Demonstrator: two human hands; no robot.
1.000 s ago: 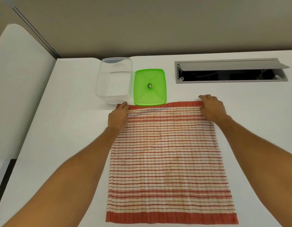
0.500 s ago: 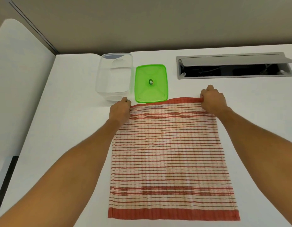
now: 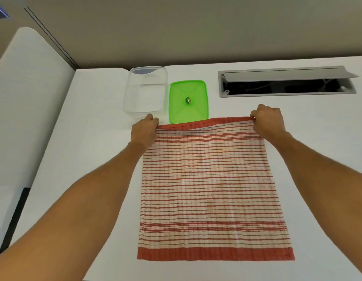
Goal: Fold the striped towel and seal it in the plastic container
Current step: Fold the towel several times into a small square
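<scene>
Both hands sit at the far corners of the striped towel [image 3: 210, 185], and right behind that far edge it's tight: the green lid [image 3: 188, 101] lies just beyond the hem, almost touching it, with the clear plastic container [image 3: 144, 91] standing beside it, just past the left hand [image 3: 143, 131]. Further right there's the open cable hatch [image 3: 285, 82] sunk in the white table [image 3: 91, 128], well apart from the right hand [image 3: 267, 122], with bare tabletop between them. Wide bare table runs down both long sides of the towel, and a white partition [image 3: 30, 98] walls off the far left
</scene>
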